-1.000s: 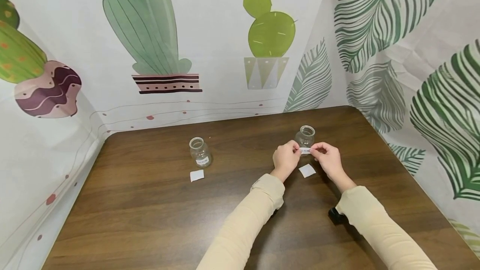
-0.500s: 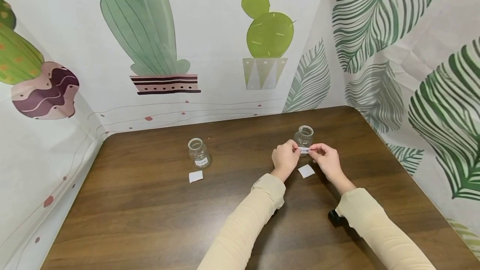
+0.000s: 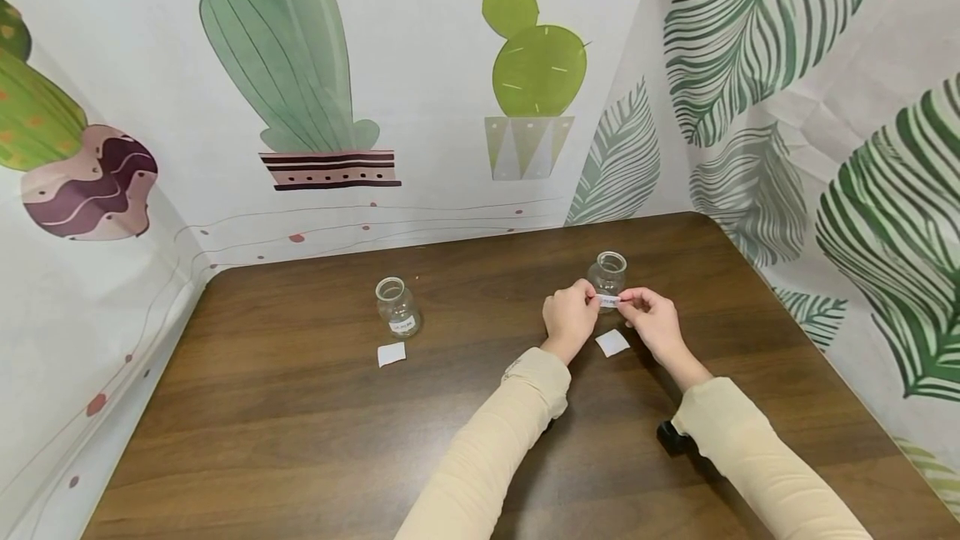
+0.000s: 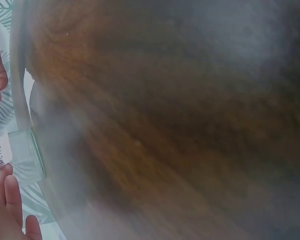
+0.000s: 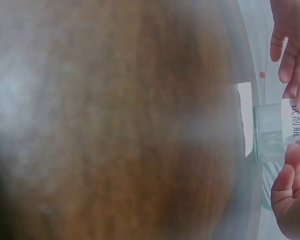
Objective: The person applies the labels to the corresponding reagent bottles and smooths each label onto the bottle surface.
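Note:
A small white paper label [image 3: 608,301] with dark lettering lies across the front of the right glass jar [image 3: 611,263]. My left hand [image 3: 572,319] pinches its left end. At the other end, my right hand [image 3: 654,323] holds it between thumb and finger. The right wrist view shows the label [image 5: 294,122] printed with large characters, flat against the jar's side [image 5: 269,132]. The remaining fingers of both hands spread loosely around the jar. In the left wrist view only a corner of the label [image 4: 1,146] shows.
Another glass jar [image 3: 393,300] stands upright at the left with a label stuck low on its side. A white paper piece [image 3: 392,354] lies before it, and a second paper piece [image 3: 612,342] lies between my wrists. The brown table [image 3: 315,440] ends at a printed cloth backdrop.
Both hands stay at the label on the right jar with almost no movement. The head view has shifted slightly.

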`<action>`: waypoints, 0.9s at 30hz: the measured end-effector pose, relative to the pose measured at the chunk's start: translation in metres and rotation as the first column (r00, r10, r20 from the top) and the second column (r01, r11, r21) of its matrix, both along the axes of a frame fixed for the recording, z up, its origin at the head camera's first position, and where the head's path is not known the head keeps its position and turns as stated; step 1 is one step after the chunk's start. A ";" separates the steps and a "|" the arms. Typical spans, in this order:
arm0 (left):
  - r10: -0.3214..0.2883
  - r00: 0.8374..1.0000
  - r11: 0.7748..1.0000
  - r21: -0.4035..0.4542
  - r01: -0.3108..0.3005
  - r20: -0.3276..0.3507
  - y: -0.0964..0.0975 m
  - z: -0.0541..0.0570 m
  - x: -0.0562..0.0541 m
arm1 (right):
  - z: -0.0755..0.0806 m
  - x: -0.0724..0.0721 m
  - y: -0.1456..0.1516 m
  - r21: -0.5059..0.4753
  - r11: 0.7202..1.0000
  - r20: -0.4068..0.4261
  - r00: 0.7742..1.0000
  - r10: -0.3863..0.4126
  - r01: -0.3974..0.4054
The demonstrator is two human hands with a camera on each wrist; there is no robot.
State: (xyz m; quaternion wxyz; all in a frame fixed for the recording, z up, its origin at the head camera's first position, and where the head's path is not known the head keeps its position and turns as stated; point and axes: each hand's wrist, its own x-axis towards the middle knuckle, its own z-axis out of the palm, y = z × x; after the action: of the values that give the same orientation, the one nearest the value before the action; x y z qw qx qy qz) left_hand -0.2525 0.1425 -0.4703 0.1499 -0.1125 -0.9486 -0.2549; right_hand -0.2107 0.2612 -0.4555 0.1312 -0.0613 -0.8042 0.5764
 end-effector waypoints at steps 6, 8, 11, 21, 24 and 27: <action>0.019 0.999 1.000 -0.005 -0.019 0.029 0.002 0.000 0.000 | 0.001 0.004 0.000 0.040 0.999 -0.019 1.000 0.012 -0.011; 0.026 0.999 1.000 -0.010 -0.025 0.045 0.003 0.001 0.000 | 0.002 0.006 0.000 0.064 0.998 -0.026 0.999 0.023 -0.021; 0.035 0.997 0.999 -0.020 -0.034 0.063 0.004 0.002 0.000 | 0.002 0.009 0.000 0.085 0.996 -0.023 0.999 0.044 -0.042; 0.045 0.998 0.998 -0.041 -0.043 0.044 0.005 0.002 -0.002 | -0.014 0.001 0.012 0.220 0.975 0.033 0.999 -0.037 0.029; 0.044 0.998 0.998 -0.046 -0.042 0.038 0.005 0.002 -0.003 | -0.009 -0.007 0.014 0.266 0.964 0.045 0.999 -0.018 0.005; 0.043 0.998 0.998 -0.053 -0.041 0.038 0.006 0.001 -0.003 | -0.005 -0.017 0.017 0.264 0.960 0.079 0.994 0.072 -0.091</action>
State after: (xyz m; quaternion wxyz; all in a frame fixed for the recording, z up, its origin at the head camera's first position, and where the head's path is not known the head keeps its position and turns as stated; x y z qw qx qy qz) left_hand -0.2559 0.1484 -0.4692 0.1338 -0.0912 -0.9598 -0.2292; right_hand -0.2278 0.2781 -0.4609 0.0868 -0.0295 -0.8805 0.4652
